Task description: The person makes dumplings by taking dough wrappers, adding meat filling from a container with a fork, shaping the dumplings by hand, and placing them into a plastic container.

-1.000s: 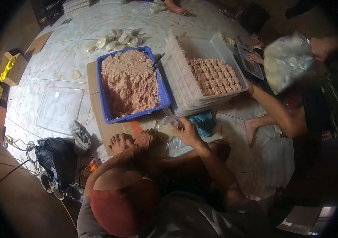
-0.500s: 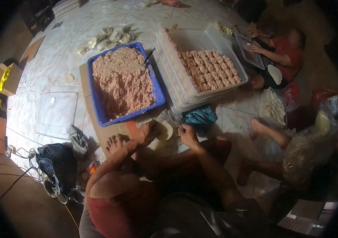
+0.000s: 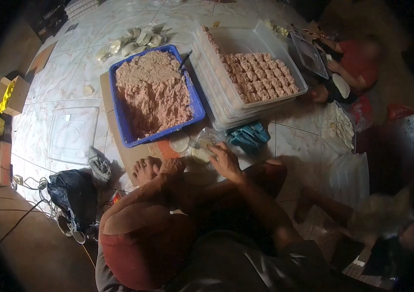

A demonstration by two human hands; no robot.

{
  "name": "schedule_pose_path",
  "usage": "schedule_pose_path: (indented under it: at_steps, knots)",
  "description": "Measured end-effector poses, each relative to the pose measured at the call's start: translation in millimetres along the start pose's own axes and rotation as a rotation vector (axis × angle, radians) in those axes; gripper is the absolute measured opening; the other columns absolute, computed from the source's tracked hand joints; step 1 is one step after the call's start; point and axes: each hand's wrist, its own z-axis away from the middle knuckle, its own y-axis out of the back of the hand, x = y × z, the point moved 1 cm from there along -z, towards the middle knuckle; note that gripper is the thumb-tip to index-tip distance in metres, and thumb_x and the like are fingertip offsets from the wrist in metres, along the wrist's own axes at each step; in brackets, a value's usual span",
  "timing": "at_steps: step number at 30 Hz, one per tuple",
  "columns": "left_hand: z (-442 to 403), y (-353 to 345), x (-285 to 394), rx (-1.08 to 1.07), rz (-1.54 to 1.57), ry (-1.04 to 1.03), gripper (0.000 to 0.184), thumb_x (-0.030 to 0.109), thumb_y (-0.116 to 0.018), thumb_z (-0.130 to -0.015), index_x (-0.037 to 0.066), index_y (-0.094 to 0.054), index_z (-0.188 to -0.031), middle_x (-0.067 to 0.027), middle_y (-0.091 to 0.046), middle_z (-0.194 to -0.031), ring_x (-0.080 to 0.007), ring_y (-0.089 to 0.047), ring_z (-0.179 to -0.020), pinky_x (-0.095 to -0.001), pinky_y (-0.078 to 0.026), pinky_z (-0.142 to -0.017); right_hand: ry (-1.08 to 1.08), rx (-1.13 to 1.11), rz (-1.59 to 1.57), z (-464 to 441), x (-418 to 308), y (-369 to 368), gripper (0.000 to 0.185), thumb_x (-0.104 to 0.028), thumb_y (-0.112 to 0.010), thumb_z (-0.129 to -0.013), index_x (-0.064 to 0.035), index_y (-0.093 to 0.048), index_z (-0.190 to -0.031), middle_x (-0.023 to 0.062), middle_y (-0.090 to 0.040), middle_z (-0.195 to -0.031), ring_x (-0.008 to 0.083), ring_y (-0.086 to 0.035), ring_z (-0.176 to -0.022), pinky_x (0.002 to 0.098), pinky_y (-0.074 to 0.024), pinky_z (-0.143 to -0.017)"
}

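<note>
My right hand (image 3: 226, 163) reaches over a small pile of round, pale, flat wrappers (image 3: 201, 155) in clear plastic. Its fingers are bent around something thin at the pile's edge, too blurred to name. Low beside my bare foot (image 3: 144, 171) is my left hand (image 3: 172, 168); its fingers are in shadow and hard to make out. Another round white disc (image 3: 180, 141) lies on the cardboard just ahead of it. In front stands a blue tub (image 3: 197, 104) of pink minced filling (image 3: 156, 97), a dark handle (image 3: 185, 59) sticking up at its right side.
A stack of clear plastic trays (image 3: 253, 108) holds rows of filled pieces (image 3: 260, 78). Crumpled teal plastic (image 3: 248, 137) lies before it. Small bags (image 3: 134, 41) sit behind the tub, a clear lid (image 3: 73, 132) to the left. A co-worker in red (image 3: 358, 63) sits at right.
My right hand has shifted up and left onto the wrappers, and my left hand has drawn back toward my foot. The pale disc that was between them is now on the pile or hidden.
</note>
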Motion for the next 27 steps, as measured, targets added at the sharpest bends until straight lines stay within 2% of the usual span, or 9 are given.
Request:
schedule_pose_path:
  at_steps: [4, 8, 15, 17, 21, 24, 25, 26, 27]
  knots:
    - [2, -5, 1, 0.016, -0.008, 0.078, 0.059, 0.038, -0.069, -0.084, 0.013, -0.052, -0.134, -0.0172, -0.049, -0.136, -0.0388, -0.046, -0.128, -0.0577, -0.037, -0.104, 0.144, 0.046, -0.032, 0, 15, -21, 0.036, -0.019, -0.075, -0.084, -0.0006, -0.068, -0.114, 0.0183, -0.064, -0.114, 0.034, -0.063, -0.105, 0.0424, -0.0505, -0.09]
    - [1, -1, -2, -0.002, 0.004, 0.091, 0.059, 0.037, -0.069, -0.083, 0.015, -0.052, -0.135, -0.0156, -0.045, -0.143, -0.038, -0.041, -0.137, -0.0605, -0.032, -0.109, -0.102, 0.149, -0.156, 0, 18, -5, 0.019, -0.015, -0.07, -0.09, -0.0004, -0.063, -0.099, 0.0153, -0.066, -0.089, 0.0355, -0.066, -0.085, 0.0441, -0.0499, -0.075]
    - [-15, 21, -6, -0.063, 0.133, -0.089, 0.043, 0.031, -0.067, -0.089, 0.008, -0.058, -0.124, -0.0155, -0.056, -0.124, -0.0317, -0.053, -0.116, -0.0502, -0.042, -0.097, -0.107, 0.054, -0.096, 1, 3, -32, 0.029, -0.019, -0.078, -0.083, -0.0008, -0.06, -0.097, 0.0165, -0.067, -0.09, 0.0367, -0.066, -0.086, 0.0426, -0.0508, -0.076]
    - [-27, 35, 9, -0.142, 0.293, -0.231, 0.039, 0.03, -0.067, -0.091, 0.006, -0.06, -0.121, -0.0155, -0.059, -0.118, -0.0299, -0.056, -0.11, -0.0472, -0.044, -0.093, -0.111, 0.099, -0.082, -2, 9, -44, 0.036, -0.016, -0.074, -0.087, -0.0031, -0.049, -0.111, 0.0208, -0.06, -0.094, 0.0383, -0.062, -0.089, 0.0452, -0.0484, -0.077]
    - [-43, 47, 51, -0.361, 0.738, -0.442, 0.033, 0.027, -0.066, -0.094, 0.002, -0.063, -0.115, -0.0155, -0.065, -0.107, -0.0263, -0.063, -0.098, -0.0413, -0.05, -0.086, -0.056, 0.098, -0.047, -14, 37, -47, 0.03, -0.017, -0.07, -0.09, -0.0014, -0.051, -0.109, 0.0231, -0.061, -0.097, 0.0433, -0.061, -0.093, 0.0499, -0.0474, -0.078]
    - [-43, 34, 59, -0.303, 1.004, -0.561, 0.026, 0.023, -0.066, -0.097, -0.002, -0.065, -0.102, -0.0124, -0.067, -0.09, -0.0193, -0.062, -0.081, -0.0342, -0.051, -0.072, -0.092, 0.151, 0.007, -20, 29, -35, 0.021, -0.018, -0.065, -0.093, 0.0005, -0.061, -0.102, 0.0225, -0.067, -0.096, 0.043, -0.064, -0.092, 0.0468, -0.0504, -0.079]
    - [-43, 32, 60, -0.304, 1.002, -0.561, 0.026, 0.023, -0.066, -0.097, -0.002, -0.065, -0.102, -0.0124, -0.067, -0.09, -0.0193, -0.062, -0.081, -0.0342, -0.051, -0.072, -0.109, 0.194, -0.035, -20, 34, -42, 0.024, -0.023, -0.063, -0.097, 0.001, -0.064, -0.101, 0.0181, -0.069, -0.093, 0.0333, -0.066, -0.088, 0.0416, -0.0505, -0.078]
    - [-43, 30, 61, -0.315, 0.97, -0.591, 0.027, 0.022, -0.067, -0.097, -0.001, -0.064, -0.11, -0.0092, -0.068, -0.099, -0.0192, -0.063, -0.087, -0.0318, -0.05, -0.079, -0.109, 0.194, -0.037, -16, 40, -53, 0.024, -0.023, -0.063, -0.097, 0.001, -0.064, -0.101, 0.0181, -0.069, -0.093, 0.0333, -0.066, -0.088, 0.0416, -0.0505, -0.078]
    - [-41, 26, 62, -0.329, 0.939, -0.622, 0.03, 0.022, -0.067, -0.097, 0.0, -0.063, -0.117, -0.006, -0.068, -0.108, -0.019, -0.063, -0.093, -0.0293, -0.05, -0.086, -0.165, 0.195, -0.28, -12, 25, -54, 0.026, -0.025, -0.065, -0.097, 0.0011, -0.065, -0.1, 0.0137, -0.068, -0.09, 0.0256, -0.065, -0.085, 0.0378, -0.0497, -0.076]
